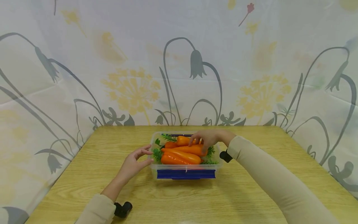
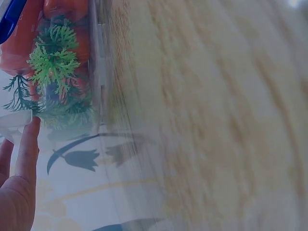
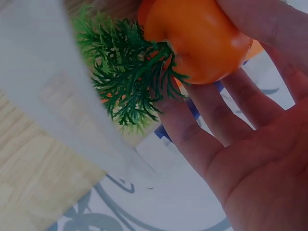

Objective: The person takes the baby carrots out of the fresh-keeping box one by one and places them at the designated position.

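A clear plastic box (image 1: 186,167) with blue latch flaps holds several orange carrots with green leafy tops. My right hand (image 1: 209,139) reaches in from the right and grips a carrot (image 1: 181,150) near its leafy end. In the right wrist view, the thumb lies on one side of that carrot (image 3: 202,45) and the fingers on the other. At the box's left side, my left hand (image 1: 136,162) has its fingers spread, and the fingertips touch the rim. From the left wrist view, green leaves (image 2: 55,55) show through the box wall beside that hand.
The box stands on a light wood-grain table (image 1: 123,133). Behind and around the table hangs a pale cloth (image 1: 179,18) with grey and yellow flower prints. A black wrist camera (image 1: 123,209) sits at the left cuff, another black one (image 1: 226,156) at the right.
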`<state>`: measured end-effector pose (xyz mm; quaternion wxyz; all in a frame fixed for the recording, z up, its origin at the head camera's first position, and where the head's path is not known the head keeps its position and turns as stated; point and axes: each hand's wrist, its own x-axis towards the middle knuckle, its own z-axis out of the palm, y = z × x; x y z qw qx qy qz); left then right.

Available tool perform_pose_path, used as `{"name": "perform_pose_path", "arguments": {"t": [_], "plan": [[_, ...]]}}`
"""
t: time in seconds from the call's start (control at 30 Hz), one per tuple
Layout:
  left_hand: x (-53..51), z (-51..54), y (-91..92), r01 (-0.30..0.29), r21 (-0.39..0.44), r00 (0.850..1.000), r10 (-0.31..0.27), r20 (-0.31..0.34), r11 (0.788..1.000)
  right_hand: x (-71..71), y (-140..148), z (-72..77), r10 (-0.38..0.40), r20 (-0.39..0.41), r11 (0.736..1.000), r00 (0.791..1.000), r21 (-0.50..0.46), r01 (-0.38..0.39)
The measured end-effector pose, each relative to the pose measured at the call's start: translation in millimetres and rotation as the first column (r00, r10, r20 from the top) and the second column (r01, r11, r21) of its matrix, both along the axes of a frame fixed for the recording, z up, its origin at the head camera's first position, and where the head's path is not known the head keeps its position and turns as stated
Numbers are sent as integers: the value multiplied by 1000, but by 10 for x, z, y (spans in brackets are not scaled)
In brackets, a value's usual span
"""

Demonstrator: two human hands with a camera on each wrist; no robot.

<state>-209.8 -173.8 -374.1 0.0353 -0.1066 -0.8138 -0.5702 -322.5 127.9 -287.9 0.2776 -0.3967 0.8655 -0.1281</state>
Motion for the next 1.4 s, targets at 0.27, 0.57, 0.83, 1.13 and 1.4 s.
{"name": "perform_pose_path", "arguments": {"t": [0.27, 0.57, 0.83, 1.13, 1.4], "plan": [[-11, -10, 1, -3, -6, 1000, 3, -6, 1000, 27, 15, 71, -7, -13, 1000, 1000, -27, 7], [-5, -12, 1, -7, -14, 1000, 7, -6, 1000, 26, 72, 139, -33, 100, 992, 994, -120, 45], [0, 5, 0, 0, -9, 1000, 0, -4, 1000, 59, 203, 194, -112, 54, 983, 992, -138, 118], [-8, -1, -9, -4, -19, 1000, 4, -10, 1000, 95, 367, 249, -129, 9, 968, 992, -218, 128], [-10, -17, -9, -9, -14, 1000, 9, -6, 1000, 116, 491, 254, -159, 10, 952, 987, -261, 156]]}}
